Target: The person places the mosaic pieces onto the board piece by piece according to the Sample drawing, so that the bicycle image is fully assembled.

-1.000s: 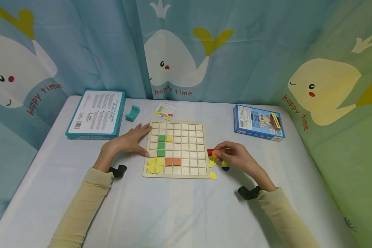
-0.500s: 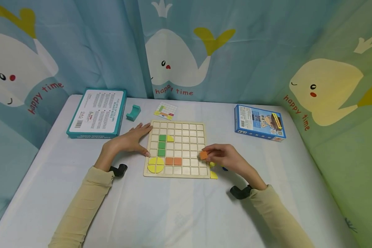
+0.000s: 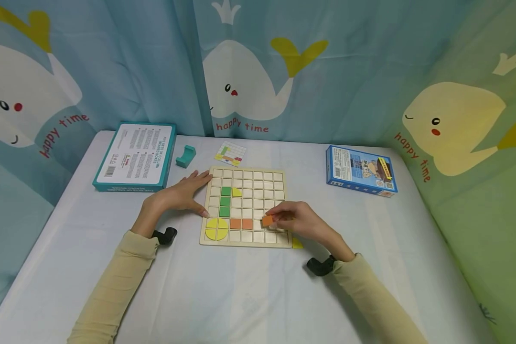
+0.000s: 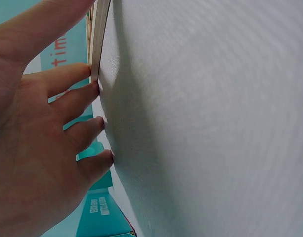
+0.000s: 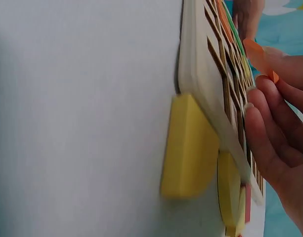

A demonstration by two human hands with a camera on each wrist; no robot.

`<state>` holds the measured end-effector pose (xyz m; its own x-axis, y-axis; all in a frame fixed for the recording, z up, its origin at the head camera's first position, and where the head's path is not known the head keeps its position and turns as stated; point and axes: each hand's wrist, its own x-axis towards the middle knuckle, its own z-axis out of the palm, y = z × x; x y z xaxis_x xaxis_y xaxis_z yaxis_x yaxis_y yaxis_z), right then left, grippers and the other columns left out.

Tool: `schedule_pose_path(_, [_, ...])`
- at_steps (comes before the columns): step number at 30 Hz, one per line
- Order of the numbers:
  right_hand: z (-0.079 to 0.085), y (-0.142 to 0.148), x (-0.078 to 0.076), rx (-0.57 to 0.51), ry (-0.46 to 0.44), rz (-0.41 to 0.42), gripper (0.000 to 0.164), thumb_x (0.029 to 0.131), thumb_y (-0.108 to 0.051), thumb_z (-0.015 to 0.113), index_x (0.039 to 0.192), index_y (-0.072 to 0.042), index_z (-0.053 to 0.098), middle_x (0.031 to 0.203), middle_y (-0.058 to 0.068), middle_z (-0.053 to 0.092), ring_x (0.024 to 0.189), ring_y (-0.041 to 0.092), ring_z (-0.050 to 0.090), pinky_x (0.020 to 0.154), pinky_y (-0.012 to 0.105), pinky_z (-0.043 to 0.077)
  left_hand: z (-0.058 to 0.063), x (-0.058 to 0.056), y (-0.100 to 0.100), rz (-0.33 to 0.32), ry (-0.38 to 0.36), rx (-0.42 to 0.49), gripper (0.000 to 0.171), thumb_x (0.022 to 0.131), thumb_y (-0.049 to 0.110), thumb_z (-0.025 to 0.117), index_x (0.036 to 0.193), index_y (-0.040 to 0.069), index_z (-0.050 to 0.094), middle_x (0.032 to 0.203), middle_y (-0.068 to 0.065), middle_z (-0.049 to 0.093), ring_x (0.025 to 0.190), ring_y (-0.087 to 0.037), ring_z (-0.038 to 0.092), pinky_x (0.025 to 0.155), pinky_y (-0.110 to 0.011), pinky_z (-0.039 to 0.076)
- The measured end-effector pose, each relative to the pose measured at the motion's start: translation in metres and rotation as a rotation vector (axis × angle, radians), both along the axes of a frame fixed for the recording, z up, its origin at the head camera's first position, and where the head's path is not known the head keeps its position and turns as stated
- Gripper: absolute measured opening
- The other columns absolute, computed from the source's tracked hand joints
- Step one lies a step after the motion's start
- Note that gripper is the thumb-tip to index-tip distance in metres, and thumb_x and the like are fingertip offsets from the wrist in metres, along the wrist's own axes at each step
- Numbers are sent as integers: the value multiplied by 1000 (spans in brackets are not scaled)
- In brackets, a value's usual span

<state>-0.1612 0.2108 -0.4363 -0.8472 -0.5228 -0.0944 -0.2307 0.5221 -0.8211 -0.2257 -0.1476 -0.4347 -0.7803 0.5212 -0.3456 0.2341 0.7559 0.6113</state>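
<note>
Whale-printed curtains (image 3: 348,86) hang behind a white-covered worktop (image 3: 241,296), where a wooden grid board (image 3: 247,203) lies flat. At its left edge rests the person's left hand (image 3: 181,195), fingers (image 4: 74,103) spread wide. Their right hand (image 3: 298,220) pinches an orange square (image 3: 267,220) over the grid, just right of two orange tiles (image 3: 236,223) in cells. Green tiles (image 3: 225,201) and yellow quarter-circles (image 3: 212,233) occupy other cells.
</note>
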Motion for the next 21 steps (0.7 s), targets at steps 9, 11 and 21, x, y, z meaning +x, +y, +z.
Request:
schedule_pose_path(9, [-4, -14, -2, 16, -7, 24, 24, 91, -8, 78, 115, -6, 77, 112, 9, 75, 92, 16, 69, 82, 26, 58, -1, -1, 0, 0, -3, 3, 112, 81, 33, 88, 165, 7, 19, 174, -13, 8, 160, -40, -4, 127, -63, 2])
schedule_pose_path(11, [-4, -16, -3, 28, -10, 21, 23, 90, -9, 78, 113, -6, 77, 111, 8, 75, 93, 16, 70, 84, 26, 58, -1, -1, 1, -3, -2, 6, 112, 81, 33, 88, 165, 7, 19, 174, -13, 8, 160, -40, -4, 128, -62, 1])
schedule_pose_path(21, [-6, -23, -4, 78, 105, 64, 22, 86, -9, 83, 108, -8, 80, 103, 3, 76, 93, 15, 69, 84, 26, 58, 0, 0, 0, 3, -1, 5, 112, 81, 33, 88, 165, 7, 19, 174, -13, 7, 160, -40, -4, 128, -62, 1])
